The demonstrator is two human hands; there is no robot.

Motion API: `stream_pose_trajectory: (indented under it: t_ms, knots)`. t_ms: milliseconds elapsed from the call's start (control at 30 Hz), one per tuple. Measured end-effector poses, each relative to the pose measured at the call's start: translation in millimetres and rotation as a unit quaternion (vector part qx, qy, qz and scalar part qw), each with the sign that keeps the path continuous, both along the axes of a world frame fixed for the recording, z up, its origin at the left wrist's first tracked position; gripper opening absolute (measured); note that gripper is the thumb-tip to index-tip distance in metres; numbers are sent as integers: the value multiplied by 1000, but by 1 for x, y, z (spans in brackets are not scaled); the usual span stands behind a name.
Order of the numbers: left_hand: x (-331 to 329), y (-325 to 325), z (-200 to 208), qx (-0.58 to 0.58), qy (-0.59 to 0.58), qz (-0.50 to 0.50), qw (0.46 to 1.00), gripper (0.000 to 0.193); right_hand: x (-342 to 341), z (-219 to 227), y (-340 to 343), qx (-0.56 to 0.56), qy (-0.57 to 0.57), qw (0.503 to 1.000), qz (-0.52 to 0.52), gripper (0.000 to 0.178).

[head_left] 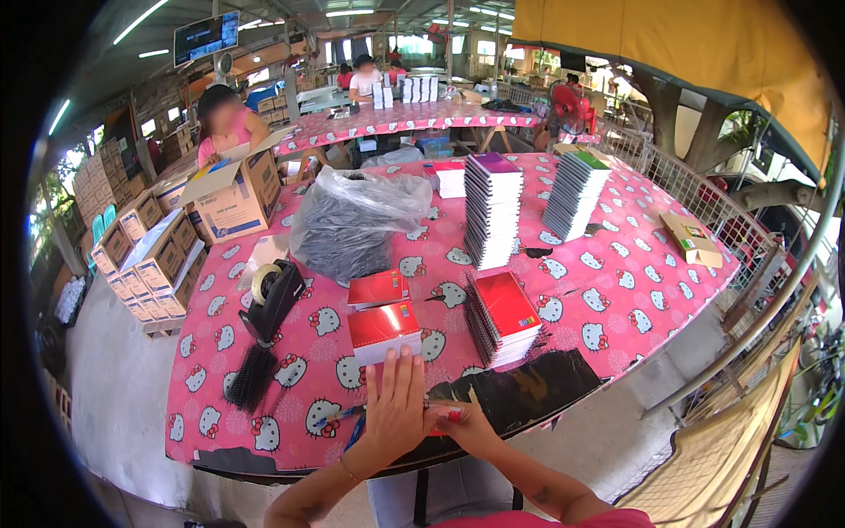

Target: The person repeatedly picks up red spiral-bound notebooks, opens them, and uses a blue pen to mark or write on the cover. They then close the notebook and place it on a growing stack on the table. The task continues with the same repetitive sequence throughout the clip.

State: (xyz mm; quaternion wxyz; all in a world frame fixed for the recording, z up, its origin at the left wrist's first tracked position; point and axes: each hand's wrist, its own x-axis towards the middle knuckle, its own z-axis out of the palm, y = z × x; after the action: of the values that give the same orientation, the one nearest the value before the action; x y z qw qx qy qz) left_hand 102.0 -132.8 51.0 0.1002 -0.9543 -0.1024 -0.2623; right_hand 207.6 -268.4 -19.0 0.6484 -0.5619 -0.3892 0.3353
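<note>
My left hand (396,409) lies with its fingers stretched out, the fingertips at the near edge of a small stack of red-covered notebooks (385,326). Close beside it, my right hand (468,429) has its fingers curled together by the table's front edge. A small red patch shows at those fingers; what they hold is hidden. A thin blue tool or pen (341,414) shows partly to the left of my left hand. Right of the stack stands a pile of spiral-bound red notebooks (506,308). Loose black binding coils (253,378) lie on the left.
A black tape dispenser (273,301) stands left, near a clear plastic bag of black coils (348,224). Tall notebook stacks with purple (493,211) and green (576,195) tops stand farther back. A person (231,128) works by an open carton (238,198).
</note>
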Motion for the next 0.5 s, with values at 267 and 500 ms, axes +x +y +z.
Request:
stream_pose_trajectory:
  t_ms: [267, 500]
  knots:
    - [-5, -17, -3, -8, 60, -44, 997, 84, 5, -1, 0, 14, -10, 1000, 4, 35]
    - [3, -19, 5, -76, 50, -75, 993, 83, 11, -21, -6, 75, 34, 996, 23, 35]
